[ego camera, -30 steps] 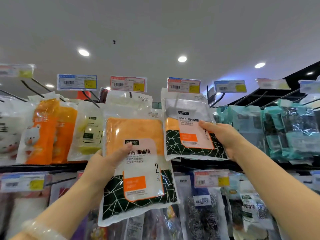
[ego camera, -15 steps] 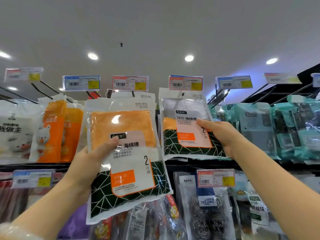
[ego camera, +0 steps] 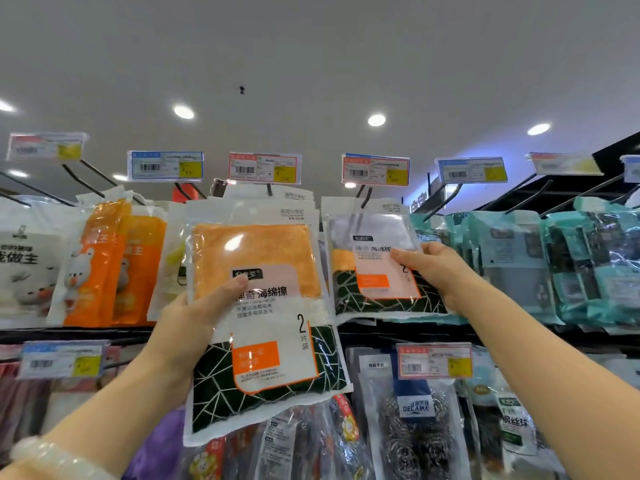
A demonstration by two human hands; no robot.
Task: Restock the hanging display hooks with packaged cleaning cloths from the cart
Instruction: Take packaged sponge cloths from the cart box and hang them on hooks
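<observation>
At upper display row: left hand (ego camera: 194,317) gripping loose cloth pack (ego camera: 259,317) raised towards centre hook (ego camera: 269,190), presumably for threading; right hand (ego camera: 440,271) pinching hung pack (ego camera: 377,261), likely steadying it.

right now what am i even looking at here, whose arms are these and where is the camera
There is no machine here. The camera sits on a person's head, looking forward and up at a shop's hanging display, so the two bare arms are that person's own.

The left hand holds a packaged cleaning cloth, orange at the top with a dark patterned bottom, thumb across its front. It is lifted in front of the packs on the hook under a red price tag; it does not look threaded on yet.

The right hand has its grip on a similar pack that hangs from the next hook.

Around them hang orange packs, teal packs and, lower down, steel scourers.
</observation>
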